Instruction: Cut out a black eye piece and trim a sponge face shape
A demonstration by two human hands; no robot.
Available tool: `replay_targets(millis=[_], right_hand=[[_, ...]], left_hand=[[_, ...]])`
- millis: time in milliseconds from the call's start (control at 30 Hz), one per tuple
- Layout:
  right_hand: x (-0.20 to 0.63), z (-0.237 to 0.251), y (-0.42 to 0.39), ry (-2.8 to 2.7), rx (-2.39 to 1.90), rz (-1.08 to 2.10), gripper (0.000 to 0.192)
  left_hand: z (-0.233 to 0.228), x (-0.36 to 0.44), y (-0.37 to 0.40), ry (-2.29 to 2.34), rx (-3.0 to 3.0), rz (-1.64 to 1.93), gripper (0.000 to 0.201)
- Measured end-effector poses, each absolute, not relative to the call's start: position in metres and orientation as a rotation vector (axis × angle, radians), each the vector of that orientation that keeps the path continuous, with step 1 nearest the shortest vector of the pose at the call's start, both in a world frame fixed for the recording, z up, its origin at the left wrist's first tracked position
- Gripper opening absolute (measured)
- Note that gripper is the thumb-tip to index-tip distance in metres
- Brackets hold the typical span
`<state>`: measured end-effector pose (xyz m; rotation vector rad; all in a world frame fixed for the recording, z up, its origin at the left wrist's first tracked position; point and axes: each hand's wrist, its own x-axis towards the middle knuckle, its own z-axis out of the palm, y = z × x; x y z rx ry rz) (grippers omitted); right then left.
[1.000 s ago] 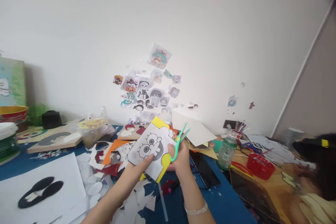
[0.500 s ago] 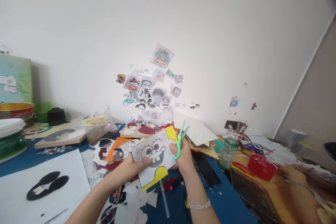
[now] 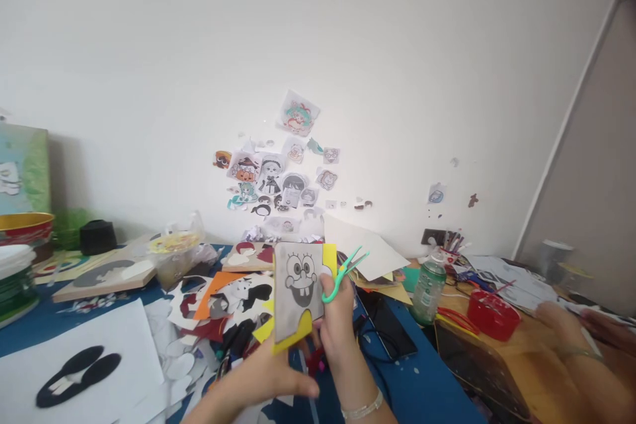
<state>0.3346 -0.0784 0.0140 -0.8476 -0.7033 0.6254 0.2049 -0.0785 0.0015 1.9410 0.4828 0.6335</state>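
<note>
A cartoon face drawing (image 3: pixel 293 288) on white paper, backed by a yellow sheet (image 3: pixel 328 256), is held up and turned at an angle. My right hand (image 3: pixel 338 318) pinches its right edge with the thumb in front. Green-handled scissors (image 3: pixel 338 278) also hang in that hand, their blades apart and pointing up and right. Below the paper's lower edge is my left hand (image 3: pixel 278 374), its thumb stretched out and off the drawing. Its other fingers are mostly hidden.
Paper scraps (image 3: pixel 238 295) and a white sheet with black shapes (image 3: pixel 79 374) lie on the blue table. A green bottle (image 3: pixel 430 288), dark tablet (image 3: pixel 390 321) and red container (image 3: pixel 491 315) stand or lie to the right, where another person's hand (image 3: pixel 561 328) works.
The drawing has swung round and now looks narrower. My left hand's thumb has come off its front, and the hand has moved below it. My right hand keeps its hold.
</note>
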Motion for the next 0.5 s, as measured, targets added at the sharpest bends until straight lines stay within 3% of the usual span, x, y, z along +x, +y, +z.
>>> replay_targets(millis=[233,500], right_hand=[[0.318,0.006,-0.072,-0.675,-0.903,0.615,0.035],[0.306,-0.002,-0.073,-0.773,-0.919,0.563,0.035]], left_hand=[[-0.024,0.233,-0.088,0.985,1.544,1.187,0.044],[-0.011,0.227,-0.094,1.233,1.426,1.352,0.043]])
